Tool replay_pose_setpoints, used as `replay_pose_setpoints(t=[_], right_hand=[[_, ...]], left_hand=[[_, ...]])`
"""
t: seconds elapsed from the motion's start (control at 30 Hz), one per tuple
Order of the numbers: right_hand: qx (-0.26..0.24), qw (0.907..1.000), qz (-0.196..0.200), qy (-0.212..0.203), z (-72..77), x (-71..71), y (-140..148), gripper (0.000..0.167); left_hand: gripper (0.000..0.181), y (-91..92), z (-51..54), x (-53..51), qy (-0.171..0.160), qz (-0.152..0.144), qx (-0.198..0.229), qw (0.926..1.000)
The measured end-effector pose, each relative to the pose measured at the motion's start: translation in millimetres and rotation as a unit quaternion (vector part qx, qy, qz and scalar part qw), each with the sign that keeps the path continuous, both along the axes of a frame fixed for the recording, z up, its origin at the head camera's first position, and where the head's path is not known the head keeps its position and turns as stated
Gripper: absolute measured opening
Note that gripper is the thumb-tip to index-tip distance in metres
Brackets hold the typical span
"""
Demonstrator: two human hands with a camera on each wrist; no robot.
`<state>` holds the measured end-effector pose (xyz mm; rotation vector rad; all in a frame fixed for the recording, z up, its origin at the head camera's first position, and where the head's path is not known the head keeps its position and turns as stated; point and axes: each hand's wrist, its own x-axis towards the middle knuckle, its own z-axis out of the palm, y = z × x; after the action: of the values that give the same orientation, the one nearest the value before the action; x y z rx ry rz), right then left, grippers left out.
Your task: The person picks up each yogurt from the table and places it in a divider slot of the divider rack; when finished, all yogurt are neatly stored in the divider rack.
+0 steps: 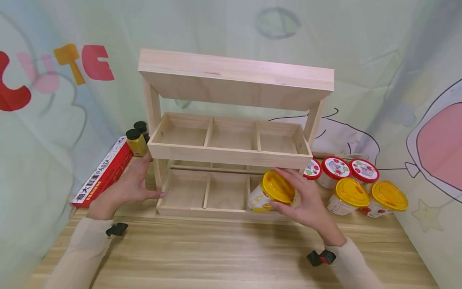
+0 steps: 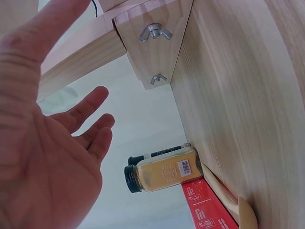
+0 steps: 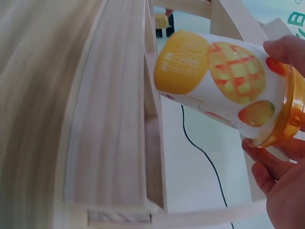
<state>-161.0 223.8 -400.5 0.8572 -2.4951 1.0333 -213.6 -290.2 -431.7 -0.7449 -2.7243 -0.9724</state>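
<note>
My right hand (image 1: pixel 304 196) grips a white cup with a yellow lid (image 1: pixel 277 187), fingers and thumb around its lid end. Mango pictures cover the cup's side (image 3: pixel 236 71) in the right wrist view. The cup tilts over the right compartment of the lower tier of a wooden two-tier rack (image 1: pixel 231 152), its base at the front board; whether it touches is unclear. By the rack's left end, my left hand (image 1: pixel 131 182) has its fingers spread and holds nothing. Its thumb tip is close to the lower tray's left corner; contact cannot be told.
Yellow-lidded cups (image 1: pixel 351 192) and red-lidded cups (image 1: pixel 335 167) stand right of the rack. On the left are two black-capped jars (image 1: pixel 136 141) and a red pasta box (image 1: pixel 104 172). A wooden utensil (image 2: pixel 224 193) lies beside the box. Wing nuts (image 2: pixel 155 31) protrude from the rack's side.
</note>
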Motion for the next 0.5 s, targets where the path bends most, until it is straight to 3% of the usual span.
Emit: replay_pose_setpoints(t=[0.5], right_hand=[[-0.07, 0.9975, 0.012, -0.008, -12.9, -2.6, -48.9, 0.082]], left_hand=[[0.158, 0.6, 0.8, 0.0, 0.0, 0.002, -0.002, 1.0]])
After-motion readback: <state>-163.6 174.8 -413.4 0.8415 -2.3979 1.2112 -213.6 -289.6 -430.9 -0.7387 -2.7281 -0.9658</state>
